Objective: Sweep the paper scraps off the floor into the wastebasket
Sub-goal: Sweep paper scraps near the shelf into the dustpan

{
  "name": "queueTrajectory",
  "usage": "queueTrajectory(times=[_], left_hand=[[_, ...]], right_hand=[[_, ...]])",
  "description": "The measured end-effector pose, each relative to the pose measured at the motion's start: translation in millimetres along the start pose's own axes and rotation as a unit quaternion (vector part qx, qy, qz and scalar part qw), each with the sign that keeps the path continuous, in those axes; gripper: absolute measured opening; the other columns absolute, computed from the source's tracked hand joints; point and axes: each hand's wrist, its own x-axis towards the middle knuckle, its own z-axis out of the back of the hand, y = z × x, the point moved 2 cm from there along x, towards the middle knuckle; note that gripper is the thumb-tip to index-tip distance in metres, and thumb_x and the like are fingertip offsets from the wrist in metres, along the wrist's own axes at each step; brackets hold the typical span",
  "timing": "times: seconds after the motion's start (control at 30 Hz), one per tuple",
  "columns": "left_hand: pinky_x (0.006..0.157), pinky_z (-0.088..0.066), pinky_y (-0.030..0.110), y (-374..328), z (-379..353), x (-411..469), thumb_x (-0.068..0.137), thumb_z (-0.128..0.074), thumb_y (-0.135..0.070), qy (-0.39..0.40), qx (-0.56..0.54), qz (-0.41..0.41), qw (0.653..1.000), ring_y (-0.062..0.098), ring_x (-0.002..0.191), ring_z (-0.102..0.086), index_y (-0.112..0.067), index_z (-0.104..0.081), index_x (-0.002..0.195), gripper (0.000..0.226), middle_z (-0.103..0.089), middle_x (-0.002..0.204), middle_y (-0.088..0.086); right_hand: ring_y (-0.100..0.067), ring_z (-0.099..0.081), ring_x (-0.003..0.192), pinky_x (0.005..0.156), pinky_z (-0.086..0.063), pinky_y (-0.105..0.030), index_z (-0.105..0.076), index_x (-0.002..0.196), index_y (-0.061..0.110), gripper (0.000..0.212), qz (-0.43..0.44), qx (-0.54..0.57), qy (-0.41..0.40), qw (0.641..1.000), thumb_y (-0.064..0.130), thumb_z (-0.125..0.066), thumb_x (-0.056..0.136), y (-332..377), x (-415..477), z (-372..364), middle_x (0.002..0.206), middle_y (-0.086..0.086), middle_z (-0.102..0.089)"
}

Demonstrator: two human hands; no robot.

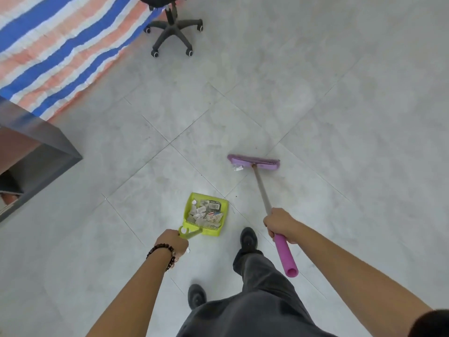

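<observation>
White and grey paper scraps [205,212], some printed and one bearing a barcode, are being carried in a yellow-green dustpan [209,230], which is being kept low, just ahead of the person's shoes. Farther out, one more white scrap [237,168] is lying on the floor [109,239], touching the near edge of the purple head of the broom [254,161].

Whether the dustpan is resting on the floor cannot be told. The fingers of the left hand [173,242] are being hidden mostly by its own back, but the dustpan's handle is being gripped by them. The broom's pole is being gripped by the right hand [281,224], with the fingers curled round it just above the pink sleeve and the arm stretched forward. Far off, an office chair [172,32] and a striped sheet [60,49] are being cut off by the picture's edge.
</observation>
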Motion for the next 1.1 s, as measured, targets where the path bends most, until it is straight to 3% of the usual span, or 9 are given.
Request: queueTrajectory(times=[0.2, 0.43, 0.57, 0.73, 0.9, 0.97, 1.1], left_hand=[[0.048, -0.023, 0.022, 13.9, 6.0, 2.3, 0.079, -0.038, 0.004, 0.043, -0.035, -0.017, 0.998, 0.019, 0.050, -0.027, -0.010, -0.035, 0.067, 0.019, -0.034, 0.058, 0.006], [0.045, -0.023, 0.021, 80.6, 18.1, -2.8, 0.089, -0.046, -0.001, 0.044, -0.107, -0.032, 0.993, 0.019, 0.050, -0.030, -0.007, -0.042, 0.070, 0.021, -0.039, 0.060, 0.008], [0.047, -0.022, 0.021, 135.1, 23.6, -19.5, 0.086, -0.044, 0.002, 0.036, -0.106, -0.045, 0.993, 0.017, 0.048, -0.028, -0.010, -0.041, 0.075, 0.017, -0.035, 0.060, 0.006], [0.046, -0.020, 0.020, 191.3, 30.8, -50.7, 0.081, -0.042, 0.007, 0.020, -0.108, -0.073, 0.991, 0.016, 0.047, -0.025, -0.009, -0.042, 0.080, 0.016, -0.033, 0.060, 0.005], [0.046, -0.019, 0.020, 248.1, 18.5, -92.6, 0.078, -0.041, 0.004, -0.006, -0.092, -0.071, 0.993, 0.016, 0.045, -0.024, -0.010, -0.049, 0.081, 0.017, -0.030, 0.061, 0.004], [0.046, -0.019, 0.020, 277.8, -3.3, -111.0, 0.081, -0.041, 0.001, -0.027, -0.099, -0.051, 0.993, 0.016, 0.044, -0.024, -0.012, -0.059, 0.093, 0.025, -0.031, 0.062, 0.004], [0.041, -0.024, 0.019, 337.1, -68.6, -149.0, 0.084, -0.044, -0.001, -0.079, -0.137, -0.010, 0.987, 0.016, 0.041, -0.028, -0.025, -0.061, 0.111, 0.040, -0.036, 0.060, 0.004]], right_hand=[[-0.011, -0.040, 0.037, 0.040, -0.036, -0.019, -0.053, 0.087, 0.004, 0.011, -0.039, 0.032, 0.078, 0.996, -0.003, -0.048, 0.081, -47.8, -79.7, -61.3, 0.055, -0.006, -0.048], [-0.009, -0.034, 0.034, 0.034, -0.026, -0.015, -0.050, 0.077, 0.012, 0.015, -0.038, 0.042, 0.073, 0.996, -0.001, -0.053, 0.083, -87.7, -147.2, -89.3, 0.052, -0.003, -0.044], [-0.009, -0.035, 0.034, 0.035, -0.028, -0.014, -0.054, 0.088, 0.011, 0.015, -0.012, 0.091, 0.053, 0.994, -0.003, -0.050, 0.085, -100.9, -170.4, -124.8, 0.053, -0.005, -0.044], [-0.009, -0.035, 0.033, 0.034, -0.028, -0.015, -0.055, 0.091, 0.007, 0.010, 0.005, 0.159, 0.006, 0.987, -0.002, -0.050, 0.089, -101.8, -158.6, -140.1, 0.050, -0.004, -0.045], [-0.010, -0.040, 0.034, 0.034, -0.032, -0.017, -0.055, 0.094, 0.003, 0.003, 0.049, 0.141, 0.000, 0.989, 0.004, -0.053, 0.092, -109.5, -126.4, -137.2, 0.051, -0.004, -0.048], [-0.012, -0.041, 0.036, 0.034, -0.034, -0.018, -0.054, 0.096, 0.001, 0.005, 0.065, 0.122, 0.002, 0.990, 0.005, -0.053, 0.093, -118.8, -113.1, -134.6, 0.052, -0.006, -0.048], [-0.017, -0.046, 0.044, 0.044, -0.039, -0.026, -0.049, 0.078, 0.003, 0.013, 0.062, 0.081, 0.021, 0.995, -0.006, -0.047, 0.087, -155.6, -92.7, -156.2, 0.052, -0.009, -0.049]])
